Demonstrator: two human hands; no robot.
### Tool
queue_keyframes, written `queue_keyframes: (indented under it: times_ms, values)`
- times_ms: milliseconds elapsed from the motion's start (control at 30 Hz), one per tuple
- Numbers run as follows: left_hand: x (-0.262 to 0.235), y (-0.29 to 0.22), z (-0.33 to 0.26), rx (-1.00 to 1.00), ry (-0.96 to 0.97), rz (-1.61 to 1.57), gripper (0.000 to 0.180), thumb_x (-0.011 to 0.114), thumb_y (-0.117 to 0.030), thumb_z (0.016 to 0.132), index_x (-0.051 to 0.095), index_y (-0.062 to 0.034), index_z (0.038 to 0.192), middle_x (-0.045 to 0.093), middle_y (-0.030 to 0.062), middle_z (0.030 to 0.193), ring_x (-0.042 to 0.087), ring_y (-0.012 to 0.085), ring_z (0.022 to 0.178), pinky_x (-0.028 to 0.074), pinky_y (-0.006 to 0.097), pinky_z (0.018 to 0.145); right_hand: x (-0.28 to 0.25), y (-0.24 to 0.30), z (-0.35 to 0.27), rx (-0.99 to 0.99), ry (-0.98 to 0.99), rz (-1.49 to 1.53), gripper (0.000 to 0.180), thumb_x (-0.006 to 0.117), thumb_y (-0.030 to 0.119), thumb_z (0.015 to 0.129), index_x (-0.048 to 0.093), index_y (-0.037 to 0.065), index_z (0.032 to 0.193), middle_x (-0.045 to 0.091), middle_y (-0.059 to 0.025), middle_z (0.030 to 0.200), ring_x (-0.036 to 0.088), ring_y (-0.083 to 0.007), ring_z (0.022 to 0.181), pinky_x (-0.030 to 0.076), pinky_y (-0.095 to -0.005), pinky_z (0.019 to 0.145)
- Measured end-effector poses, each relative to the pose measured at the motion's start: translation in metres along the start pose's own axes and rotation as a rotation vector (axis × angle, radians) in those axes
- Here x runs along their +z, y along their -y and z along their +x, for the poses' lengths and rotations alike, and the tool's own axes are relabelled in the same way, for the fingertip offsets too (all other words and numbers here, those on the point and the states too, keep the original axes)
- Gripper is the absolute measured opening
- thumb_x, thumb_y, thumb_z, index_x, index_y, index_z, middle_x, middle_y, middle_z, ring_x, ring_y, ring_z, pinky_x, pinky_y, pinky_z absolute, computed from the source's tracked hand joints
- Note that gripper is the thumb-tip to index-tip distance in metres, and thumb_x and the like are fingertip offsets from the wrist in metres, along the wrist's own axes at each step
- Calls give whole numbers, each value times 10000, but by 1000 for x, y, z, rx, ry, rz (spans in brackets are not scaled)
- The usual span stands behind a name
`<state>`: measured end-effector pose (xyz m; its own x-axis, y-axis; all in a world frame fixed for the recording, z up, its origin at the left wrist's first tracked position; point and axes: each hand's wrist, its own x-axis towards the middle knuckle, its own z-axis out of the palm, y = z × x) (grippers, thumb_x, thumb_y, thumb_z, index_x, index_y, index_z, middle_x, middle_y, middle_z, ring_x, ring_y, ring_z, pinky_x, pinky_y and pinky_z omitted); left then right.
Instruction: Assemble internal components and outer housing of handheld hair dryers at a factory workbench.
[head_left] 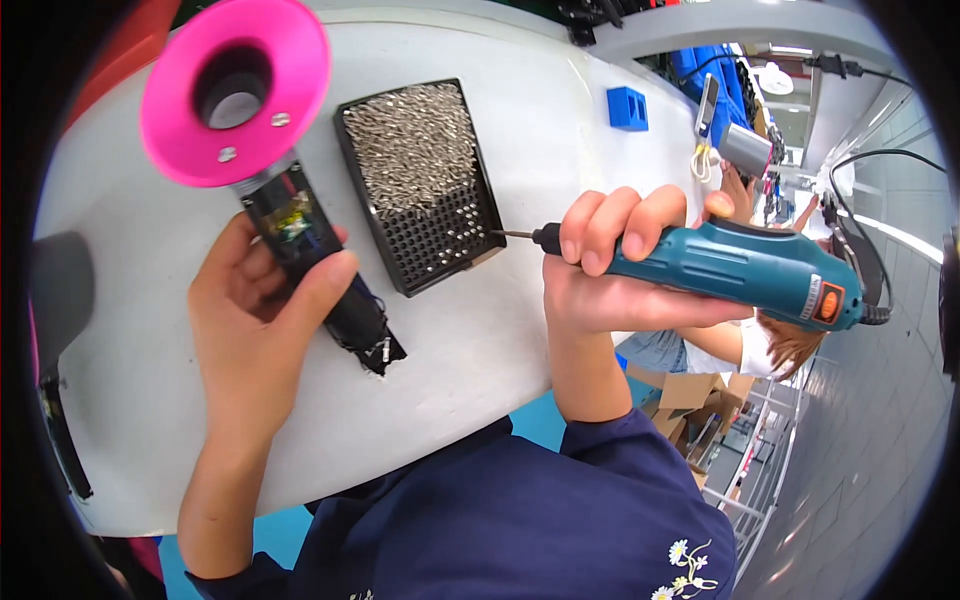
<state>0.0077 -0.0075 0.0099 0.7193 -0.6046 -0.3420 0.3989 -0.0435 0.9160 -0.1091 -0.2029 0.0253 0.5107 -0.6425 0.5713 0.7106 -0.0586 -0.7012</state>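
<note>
My left hand (262,310) is closed round the black handle of a hair dryer (318,240), tilted above the white table. Its pink round head (295,70) has a dark central opening and two screws in its face. A circuit board shows through a gap in the handle, and wires hang near its lower end. My right hand (625,270) grips a teal electric screwdriver (730,265) lying level, its thin bit pointing left. The bit's tip is at the right edge of a black screw tray (405,235). Silver screws (415,140) heap its far part; several stand in holes nearer me.
On the white table (450,360) stands a blue block (627,108) at the far right. Scissors (704,155) lie beyond it. A black cord (885,270) runs from the screwdriver. Another person (770,345) sits at the right, near cardboard boxes (690,395). Another dryer part lies at the left edge.
</note>
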Motion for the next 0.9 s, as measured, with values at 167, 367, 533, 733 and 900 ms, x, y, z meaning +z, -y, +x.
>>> queue_keyframes:
  times_ms: [167,367,533,733,900]
  values:
    - [2,0,2,36,11,72,429,730,-107,815,521,47,1157,668,120,988,639,138,861,510,266,791,-2,0,-1,29,25,94,928,193,903,718,341,196,1300,473,-80,685,439,-183,425,393,-316,378]
    - [3,3,0,39,7,64,429,728,-119,821,520,45,1159,662,134,1000,656,167,875,518,276,798,-4,-2,-6,27,48,104,930,211,894,727,335,179,1308,477,-89,697,452,-190,444,400,-318,392]
    - [5,1,1,41,21,66,428,725,-119,824,518,46,1161,661,137,1003,658,172,874,521,280,797,-4,-1,-7,-15,48,97,923,236,889,727,338,175,1303,477,-92,698,446,-193,437,400,-317,396]
    - [4,1,-1,61,20,30,410,714,-111,835,520,45,1160,659,130,1008,654,164,881,523,272,790,-8,-2,-5,-10,217,102,941,248,890,719,333,150,1295,472,-93,681,447,-202,435,397,-318,386]
    - [6,0,-3,66,19,94,429,658,-167,870,496,45,1206,651,143,1032,653,195,926,529,313,821,7,3,-10,-19,51,29,929,265,878,732,319,148,1303,470,-84,678,440,-194,433,396,-317,383]
